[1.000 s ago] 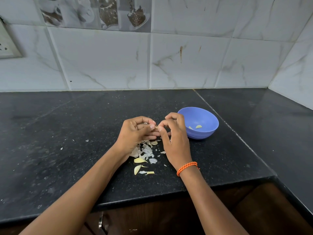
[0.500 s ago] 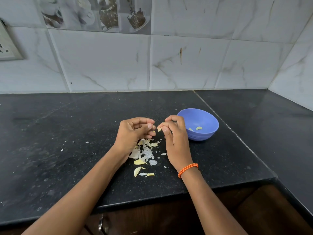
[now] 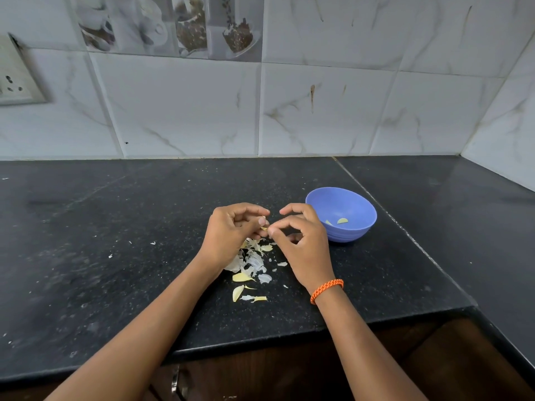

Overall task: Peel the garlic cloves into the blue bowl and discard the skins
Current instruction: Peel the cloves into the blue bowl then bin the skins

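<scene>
Left hand: my left hand [image 3: 231,231] hung just above the black tabletop [image 3: 121,227], fingers [image 3: 254,210] curled in and pinching a small garlic clove [image 3: 263,224] at the tips.
Right hand: my right hand [image 3: 304,244] met it from the other side, thumb and forefinger closed on the same clove or on its skin; I could not tell which, as the piece was tiny and half hidden. The other fingers were loosely bent.
Garlic clove: between the two sets of fingertips, held over the heap of skins, left of the bowl and not in it.
Blue bowl: the blue bowl [image 3: 362,227] stood upright on the tabletop just beyond my right hand, whose knuckles covered its near left edge. Two pale peeled pieces [image 3: 342,220] lay inside on the bottom.
Skins: a loose pile of white and yellowish garlic skins [image 3: 252,261] lay on the tabletop under and in front of my hands, partly covered by my left wrist. A few yellowish pieces [image 3: 238,292] sat nearer the front edge, and small white flecks [image 3: 153,243] were scattered off to the left.
Wrist: an orange braided band [image 3: 326,290] circled my right wrist.
Surroundings: marbled white wall tiles [image 3: 179,111] rose behind the tabletop, with a row of printed picture tiles [image 3: 173,24] above and a switch plate [image 3: 17,79] at the far left. A seam [image 3: 376,204] in the tabletop ran past the bowl on its right. Dark wooden cabinet fronts [image 3: 289,377] showed below the front edge.
</scene>
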Available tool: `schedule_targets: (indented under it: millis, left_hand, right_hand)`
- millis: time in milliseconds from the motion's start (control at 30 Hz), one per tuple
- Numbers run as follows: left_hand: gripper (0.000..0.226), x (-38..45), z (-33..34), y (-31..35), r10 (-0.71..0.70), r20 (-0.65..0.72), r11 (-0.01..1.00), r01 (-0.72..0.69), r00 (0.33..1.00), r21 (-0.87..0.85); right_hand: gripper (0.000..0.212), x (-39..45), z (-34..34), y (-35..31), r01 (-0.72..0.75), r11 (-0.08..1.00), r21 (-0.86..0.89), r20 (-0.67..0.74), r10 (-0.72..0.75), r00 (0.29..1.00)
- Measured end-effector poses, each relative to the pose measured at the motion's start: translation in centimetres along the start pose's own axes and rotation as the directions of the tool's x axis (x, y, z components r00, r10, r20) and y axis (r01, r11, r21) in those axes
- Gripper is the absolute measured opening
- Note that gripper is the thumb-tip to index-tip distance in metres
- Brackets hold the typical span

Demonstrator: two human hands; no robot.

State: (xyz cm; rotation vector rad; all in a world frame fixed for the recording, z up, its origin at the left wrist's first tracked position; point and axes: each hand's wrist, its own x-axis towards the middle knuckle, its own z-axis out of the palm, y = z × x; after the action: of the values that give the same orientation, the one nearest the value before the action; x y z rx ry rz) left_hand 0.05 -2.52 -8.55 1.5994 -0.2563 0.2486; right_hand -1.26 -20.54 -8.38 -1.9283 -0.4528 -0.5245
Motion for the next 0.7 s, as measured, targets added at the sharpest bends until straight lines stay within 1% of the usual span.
schedule_targets:
  millis: [133,167,267,300,467,600,667,700]
  left_hand:
    - [0.012,-0.3,-0.1,0.1,-0.007,0.018,1.0,0.006,1.0,0.006]
    - [0.013,-0.4,-0.1,0.2,-0.01,0.02,1.0,0.01,1.0,0.001]
    - [0.015,-0.6,-0.4,0.4,-0.018,0.015,0.999,0.018,1.0,-0.039]
    - [0.016,-0.7,-0.4,0.5,-0.02,0.015,0.998,0.021,1.0,-0.054]
    - [0.029,-0.5,-0.2,1.2,-0.028,0.068,0.994,0.034,0.997,-0.101]
    - [0.031,0.3,-0.1,1.6,-0.043,0.095,0.994,0.053,0.995,-0.097]
    - [0.027,0.8,-0.1,1.6,-0.039,0.105,0.995,0.048,0.994,-0.088]
    - [0.024,1.0,-0.1,1.7,-0.03,0.108,0.996,0.038,0.994,-0.076]
  right_hand:
    - [0.014,0.0,-0.1,-0.1,-0.063,0.996,0.061,0.013,0.062,0.998]
    - [0.014,0.0,-0.2,-0.1,-0.051,0.997,0.053,0.012,0.05,0.999]
    - [0.03,0.0,-0.1,0.2,0.023,1.0,-0.016,0.008,-0.022,1.0]
    - [0.032,-0.1,-0.1,0.2,0.029,0.999,-0.015,0.014,-0.028,1.0]
    - [0.023,-0.4,0.1,0.5,0.031,0.998,0.063,0.098,-0.037,0.994]
    - [0.011,-0.3,-0.1,0.5,-0.029,0.992,0.127,0.047,0.023,0.999]
    - [0.005,-0.4,-0.1,0.3,-0.025,0.996,0.088,0.002,0.025,1.0]
    - [0.004,-0.4,-0.1,0.2,0.007,1.0,0.022,-0.022,-0.007,1.0]
